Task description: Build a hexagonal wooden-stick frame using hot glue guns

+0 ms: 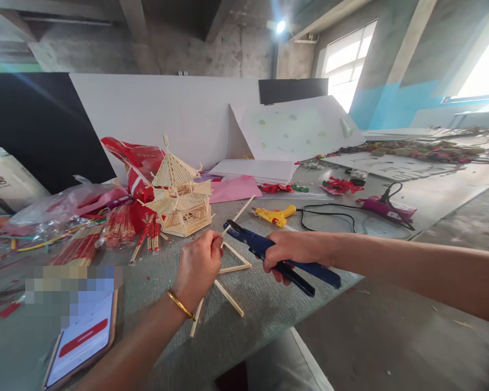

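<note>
Between the fingers of my left hand (199, 262) is a thin wooden stick (243, 207), slanting up to the right. My right hand (287, 252) grips a dark blue hand cutter (261, 244), whose jaws meet the stick just beyond my left fingertips. Whether the blades have cut into it I cannot tell. Below my hands, a few joined sticks (238, 267) form an angular frame on the table, and a loose-looking stick (229, 298) lies nearer me. Behind my left hand stands a small pavilion model (186, 209) built of sticks, with a pointed roof.
A yellow glue gun (276, 215) lies beyond the cutter, its black cord running right. Bundled red-and-wood sticks (79, 239) and plastic bags (61, 203) crowd the left. A phone (83, 342) lies front left. The table edge (297, 320) runs beneath my right arm.
</note>
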Action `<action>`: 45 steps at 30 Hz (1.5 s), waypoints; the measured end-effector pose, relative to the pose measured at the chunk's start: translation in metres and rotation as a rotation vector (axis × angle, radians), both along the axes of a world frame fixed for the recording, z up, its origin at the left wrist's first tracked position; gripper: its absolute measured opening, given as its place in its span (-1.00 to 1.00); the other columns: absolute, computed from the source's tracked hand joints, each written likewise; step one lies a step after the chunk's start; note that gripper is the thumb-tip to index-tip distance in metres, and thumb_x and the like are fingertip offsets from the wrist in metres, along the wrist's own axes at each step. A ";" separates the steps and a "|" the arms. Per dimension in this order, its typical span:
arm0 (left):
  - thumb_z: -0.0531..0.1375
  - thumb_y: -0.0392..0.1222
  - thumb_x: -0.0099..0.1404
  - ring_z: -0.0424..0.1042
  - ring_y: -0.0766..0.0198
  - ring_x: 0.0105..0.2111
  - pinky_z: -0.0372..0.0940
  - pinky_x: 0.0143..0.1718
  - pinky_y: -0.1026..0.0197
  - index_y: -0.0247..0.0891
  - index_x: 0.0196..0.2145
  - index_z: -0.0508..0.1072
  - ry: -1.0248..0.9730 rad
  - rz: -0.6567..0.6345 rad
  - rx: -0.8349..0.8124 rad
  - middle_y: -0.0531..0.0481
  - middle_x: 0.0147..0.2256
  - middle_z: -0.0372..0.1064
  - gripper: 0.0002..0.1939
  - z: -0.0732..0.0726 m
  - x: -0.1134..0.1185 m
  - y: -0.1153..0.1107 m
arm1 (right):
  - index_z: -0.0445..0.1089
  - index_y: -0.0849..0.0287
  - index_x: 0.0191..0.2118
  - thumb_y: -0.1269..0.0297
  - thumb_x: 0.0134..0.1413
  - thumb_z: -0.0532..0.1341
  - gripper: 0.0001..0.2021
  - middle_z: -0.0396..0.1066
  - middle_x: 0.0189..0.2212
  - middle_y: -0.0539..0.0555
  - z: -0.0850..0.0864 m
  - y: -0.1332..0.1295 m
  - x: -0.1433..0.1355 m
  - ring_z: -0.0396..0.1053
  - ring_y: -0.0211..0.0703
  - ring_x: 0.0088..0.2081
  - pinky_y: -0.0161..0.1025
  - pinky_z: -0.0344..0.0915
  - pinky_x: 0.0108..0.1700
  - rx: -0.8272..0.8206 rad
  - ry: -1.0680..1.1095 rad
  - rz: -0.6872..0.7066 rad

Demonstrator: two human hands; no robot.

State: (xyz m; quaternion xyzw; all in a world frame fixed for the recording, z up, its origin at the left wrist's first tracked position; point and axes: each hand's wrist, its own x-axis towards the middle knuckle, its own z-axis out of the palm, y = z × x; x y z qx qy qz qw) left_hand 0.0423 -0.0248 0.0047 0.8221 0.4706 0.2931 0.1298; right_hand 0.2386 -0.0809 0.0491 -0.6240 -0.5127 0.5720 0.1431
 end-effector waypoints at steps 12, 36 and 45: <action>0.04 -0.25 0.34 0.44 0.25 -0.46 0.15 -0.36 0.26 -0.25 -0.33 0.41 0.035 0.006 0.100 0.08 -0.50 0.47 -0.83 -0.004 0.001 0.003 | 0.18 0.24 -0.52 0.44 -0.13 0.16 -0.90 0.30 -0.67 -0.02 -0.001 0.001 0.000 0.27 -0.32 -0.63 -0.40 0.24 -0.59 0.015 -0.015 -0.020; 0.04 -0.27 0.33 0.40 0.29 -0.50 0.12 -0.42 0.29 -0.27 -0.34 0.43 0.047 0.034 0.079 0.02 -0.46 0.48 -0.82 0.002 0.000 0.009 | 0.18 0.23 -0.53 0.45 -0.11 0.12 -0.92 0.24 -0.67 -0.03 -0.002 0.010 -0.002 0.23 -0.34 -0.62 -0.42 0.20 -0.61 0.088 -0.084 0.000; 0.04 -0.26 0.33 0.38 0.30 -0.54 0.12 -0.41 0.27 -0.27 -0.36 0.43 0.058 0.044 0.084 0.02 -0.45 0.48 -0.81 0.005 0.000 0.007 | 0.21 0.25 -0.55 0.43 -0.09 0.11 -0.90 0.24 -0.68 -0.02 -0.002 0.011 -0.001 0.21 -0.35 -0.64 -0.40 0.20 -0.61 0.103 -0.119 0.060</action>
